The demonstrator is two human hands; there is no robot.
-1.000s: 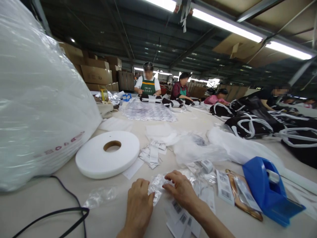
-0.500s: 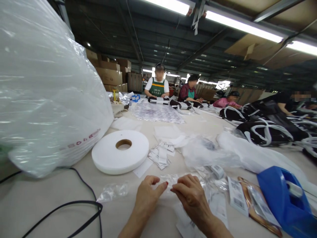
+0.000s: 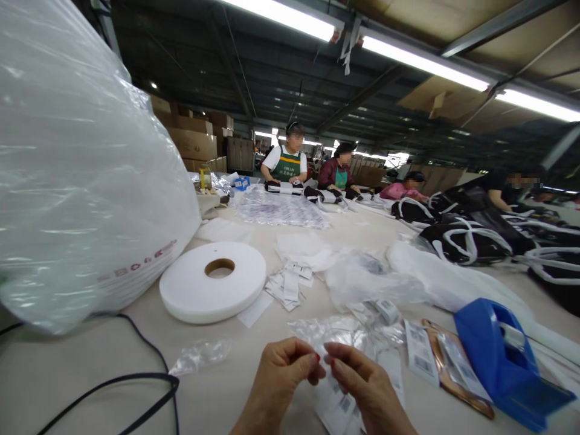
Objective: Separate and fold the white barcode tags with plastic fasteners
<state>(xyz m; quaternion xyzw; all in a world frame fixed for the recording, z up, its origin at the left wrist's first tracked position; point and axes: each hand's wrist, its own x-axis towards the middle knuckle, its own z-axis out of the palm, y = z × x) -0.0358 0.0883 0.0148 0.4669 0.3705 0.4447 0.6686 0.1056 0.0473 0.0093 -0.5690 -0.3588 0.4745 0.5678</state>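
My left hand [image 3: 290,368] is closed in a pinch, thumb against curled fingers, at the near middle of the table. Facing it, my right hand [image 3: 357,374] also has thumb and fingertips drawn together, and the fingertips of the two hands almost meet. Whatever is between them is too thin or clear to make out. Just beyond and under the hands lie crumpled clear plastic bags [image 3: 338,329]. Printed labels in clear plastic [image 3: 338,414] lie beneath my right hand. A pile of small white labels [image 3: 287,287] lies farther off.
A large white roll [image 3: 181,296] lies left, beside a bulging plastic sack [image 3: 90,181]. A black cord [image 3: 149,338] loops at near left. At right stand a blue tape dispenser [image 3: 493,362] and a copper-coloured clipboard [image 3: 439,350]. Co-workers [image 3: 287,163] handle black-and-white goods across the table.
My hands have come a little lower and closer together, and the left fingers have curled in more. The whole view has shifted slightly, and the far co-worker's head has turned.
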